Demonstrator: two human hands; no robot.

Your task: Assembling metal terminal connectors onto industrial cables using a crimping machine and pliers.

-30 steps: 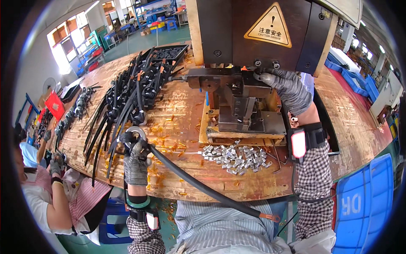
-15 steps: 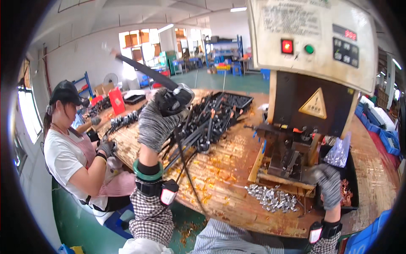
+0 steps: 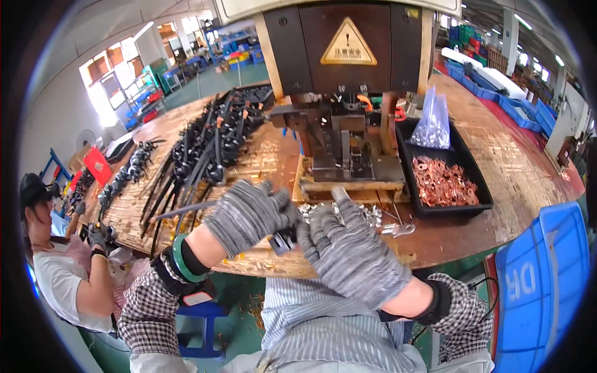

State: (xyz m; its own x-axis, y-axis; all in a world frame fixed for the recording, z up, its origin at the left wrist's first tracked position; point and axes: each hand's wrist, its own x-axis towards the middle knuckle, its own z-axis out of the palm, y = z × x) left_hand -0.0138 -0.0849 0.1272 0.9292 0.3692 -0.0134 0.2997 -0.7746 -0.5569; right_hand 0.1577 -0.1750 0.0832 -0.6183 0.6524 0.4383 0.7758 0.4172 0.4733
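now l hand (image 3: 249,214) grip clamped on black cable (image 3: 186,210), end by r hand (image 3: 348,252), r grip state unclear.

Both gloved hands, left hand (image 3: 249,214) and right hand (image 3: 348,248), meet over a black cable end (image 3: 283,239) at the desk (image 3: 261,161) edge, the press (image 3: 348,143) at twelve o'clock.

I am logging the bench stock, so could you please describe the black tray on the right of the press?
The black tray is a shallow rectangular bin, apparently plastic, lying flat on the wooden bench right of the press. A heap of copper-coloured terminals fills its near half; a clear bag of small parts stands at its far end.
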